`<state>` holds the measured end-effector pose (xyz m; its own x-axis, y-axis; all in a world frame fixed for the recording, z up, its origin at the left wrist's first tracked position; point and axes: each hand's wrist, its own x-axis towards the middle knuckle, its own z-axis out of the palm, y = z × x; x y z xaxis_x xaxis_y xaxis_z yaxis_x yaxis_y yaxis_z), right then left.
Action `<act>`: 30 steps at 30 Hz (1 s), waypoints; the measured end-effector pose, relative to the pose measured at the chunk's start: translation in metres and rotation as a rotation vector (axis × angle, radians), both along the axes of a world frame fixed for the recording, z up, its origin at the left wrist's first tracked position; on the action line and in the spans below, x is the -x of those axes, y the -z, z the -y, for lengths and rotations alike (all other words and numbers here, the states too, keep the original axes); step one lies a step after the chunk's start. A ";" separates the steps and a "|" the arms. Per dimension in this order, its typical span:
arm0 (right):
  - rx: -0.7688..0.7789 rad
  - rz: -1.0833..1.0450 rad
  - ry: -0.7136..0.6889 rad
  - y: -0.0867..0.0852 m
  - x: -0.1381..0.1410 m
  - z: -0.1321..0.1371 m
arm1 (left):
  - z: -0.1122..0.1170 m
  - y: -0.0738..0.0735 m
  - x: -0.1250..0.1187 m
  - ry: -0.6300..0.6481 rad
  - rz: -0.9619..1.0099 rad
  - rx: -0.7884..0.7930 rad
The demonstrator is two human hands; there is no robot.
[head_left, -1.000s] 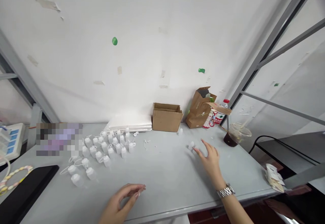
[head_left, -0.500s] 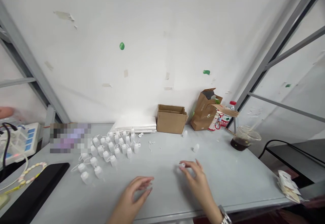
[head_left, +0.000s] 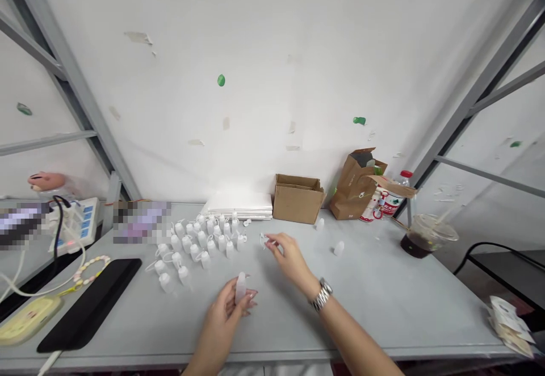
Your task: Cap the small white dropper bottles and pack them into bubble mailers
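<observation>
My left hand (head_left: 227,314) holds a small white plastic bottle (head_left: 240,287) upright, fingers wrapped round it, near the table's front edge. My right hand (head_left: 288,255), with a metal watch on its wrist, reaches to the middle of the grey table (head_left: 383,302) and pinches a small white cap piece (head_left: 264,241). Just left of it stand several small white bottles with tethered caps (head_left: 204,238). Two loose white bottles lie to the right, one (head_left: 339,247) nearer and one (head_left: 319,224) by the box.
At the back stand a white stack of sheets (head_left: 240,205), an open cardboard box (head_left: 297,199), a brown paper bag (head_left: 356,186), a drink bottle (head_left: 394,197) and a cup of dark drink (head_left: 428,234). A black pad (head_left: 89,302), a power strip (head_left: 76,222) and cables lie left.
My right hand moved left from the table's right side to the loose cap by the bottle group. My left hand now holds a bottle upright. The view shifted left.
</observation>
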<state>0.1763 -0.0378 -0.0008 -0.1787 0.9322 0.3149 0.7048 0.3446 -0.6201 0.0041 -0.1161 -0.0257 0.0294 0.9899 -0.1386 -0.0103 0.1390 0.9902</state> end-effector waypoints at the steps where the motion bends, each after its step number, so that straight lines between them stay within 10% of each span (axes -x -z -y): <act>1: 0.003 0.043 0.030 0.004 -0.001 -0.014 | 0.001 -0.001 0.001 -0.006 0.013 0.003; 12: -0.004 0.056 0.155 0.026 0.000 -0.048 | 0.004 0.009 0.003 0.071 0.052 -0.029; 23: 0.054 -0.085 0.243 0.016 -0.019 0.021 | -0.009 0.004 -0.008 0.069 -0.190 -0.144; 30: 0.093 -0.573 0.184 0.008 -0.009 0.081 | -0.002 -0.015 -0.044 0.183 -0.610 -0.305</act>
<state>0.1851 -0.1184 -0.0084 0.1621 0.9598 0.2292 0.2924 0.1752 -0.9401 0.0477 -0.1137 -0.0104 0.2045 0.9738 0.0998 0.5563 -0.1995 0.8067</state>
